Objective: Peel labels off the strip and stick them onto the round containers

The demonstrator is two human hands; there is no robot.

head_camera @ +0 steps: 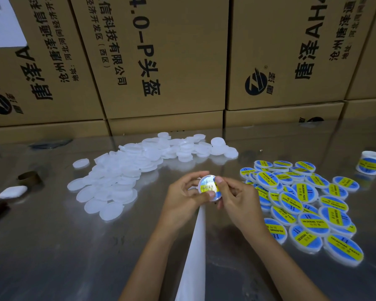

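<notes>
At the centre, the left hand [183, 197] and right hand [237, 198] together hold a round white plastic container [209, 187] with a blue-and-yellow label, above a white backing strip [195, 246] running to 6 o'clock. On the shiny metal worktop [74, 246], unlabelled white round containers [139, 164] lie heaped at 11 o'clock, labelled ones [302, 205] at 3 o'clock. Brown cardboard boxes [161, 57] stand at 12 o'clock.

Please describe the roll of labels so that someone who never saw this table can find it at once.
Start from the pile of labelled containers on the right side of the metal table. Look beyond it to the far right edge: the roll of labels stands there alone. Unlike the flat containers, it is taller, wound like tape.
</notes>
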